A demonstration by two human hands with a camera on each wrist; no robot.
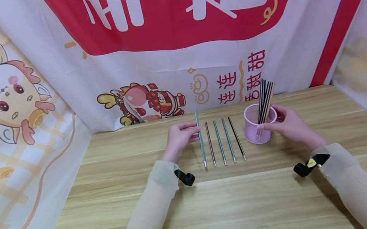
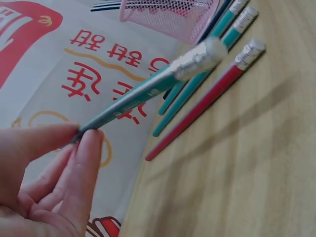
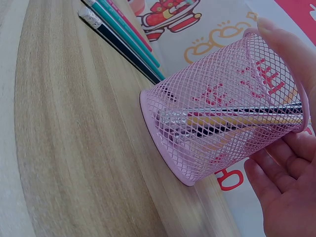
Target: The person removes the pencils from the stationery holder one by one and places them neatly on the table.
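Four pencils (image 1: 220,142) lie in a row; just left, the left hand (image 1: 181,135) pinches a blue-green pencil (image 1: 202,145) (rubber end (image 1: 205,164) near). On the right, the right hand (image 1: 288,122) grips the pink cup (image 1: 250,126). This looks like lining up; next seems to need a soft let-go

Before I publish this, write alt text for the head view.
A left hand pinches a teal pencil beside four pencils lying in a row on a wooden table; a right hand holds a pink cup of black and tan pencils. Behind hangs a printed cloth.
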